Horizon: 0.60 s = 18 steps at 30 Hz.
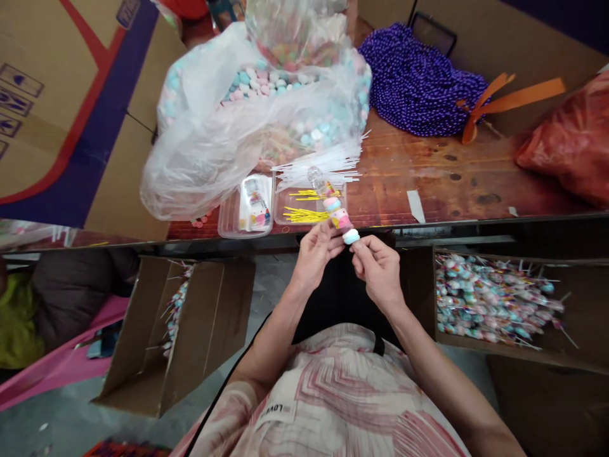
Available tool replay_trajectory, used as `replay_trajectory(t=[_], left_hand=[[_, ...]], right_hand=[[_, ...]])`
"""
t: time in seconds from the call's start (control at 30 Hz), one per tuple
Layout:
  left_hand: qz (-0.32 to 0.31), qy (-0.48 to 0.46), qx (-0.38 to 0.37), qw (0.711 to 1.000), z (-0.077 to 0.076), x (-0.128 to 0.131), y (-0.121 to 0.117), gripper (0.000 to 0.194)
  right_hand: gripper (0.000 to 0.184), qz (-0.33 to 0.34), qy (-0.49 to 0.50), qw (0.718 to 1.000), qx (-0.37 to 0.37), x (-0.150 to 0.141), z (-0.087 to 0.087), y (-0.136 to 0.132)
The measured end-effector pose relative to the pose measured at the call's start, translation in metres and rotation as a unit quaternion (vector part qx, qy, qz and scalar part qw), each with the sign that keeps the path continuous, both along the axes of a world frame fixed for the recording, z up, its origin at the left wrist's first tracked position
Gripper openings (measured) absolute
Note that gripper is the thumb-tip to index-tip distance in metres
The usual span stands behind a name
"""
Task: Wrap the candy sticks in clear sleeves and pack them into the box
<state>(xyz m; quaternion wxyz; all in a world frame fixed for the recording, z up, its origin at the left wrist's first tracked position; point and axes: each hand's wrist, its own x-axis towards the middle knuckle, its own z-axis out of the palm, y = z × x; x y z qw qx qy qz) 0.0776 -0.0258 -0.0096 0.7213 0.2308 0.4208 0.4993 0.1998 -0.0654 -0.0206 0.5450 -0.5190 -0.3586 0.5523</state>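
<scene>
Over the table's front edge I hold a marshmallow skewer (340, 218), a row of pink, white and blue pieces with clear plastic at its far end. My left hand (318, 252) is closed on its left side, thumb and fingers against the pieces. At the near end, by a white-blue marshmallow, my right hand (379, 265) pinches the skewer; the exact spot under the fingertips is hidden. Just beyond it, a clear plastic tray (280, 214) holds yellow twist ties (304, 216), with white sticks (328, 166) lying across its back. Left of that, another tray (228, 219) contains printed wrappers (254, 203).
A large plastic bag (200, 149) of pastel marshmallows covers the table's middle. Purple cord (419, 79) and a red bag (571, 139) lie to the right. Below stand cardboard boxes with finished-looking skewers, one at left (209, 324), one at right (585, 304).
</scene>
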Motion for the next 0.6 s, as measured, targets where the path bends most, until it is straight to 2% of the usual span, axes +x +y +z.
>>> replay_trajectory(t=[0.1, 0.27, 0.4, 0.6], left_hand=[[0.054, 0.015, 0.009, 0.998, 0.005, -0.007, 0.013, 0.042], [0.007, -0.012, 0.012, 1.000, 0.007, -0.007, 0.025, 0.030], [0.025, -0.008, 0.011, 1.000, 0.002, -0.006, 0.024, 0.030], [0.064, -0.009, 0.011, 0.998, -0.002, -0.004, 0.022, 0.030]], right_hand=[[0.033, 0.007, 0.031, 0.999, -0.027, 0.002, 0.000, -0.002], [0.036, 0.048, 0.062, 0.995, -0.056, -0.002, 0.006, -0.004], [0.037, 0.078, 0.095, 0.989, -0.082, 0.004, 0.014, -0.003], [0.031, 0.151, 0.244, 0.941, -0.178, 0.022, 0.019, 0.001]])
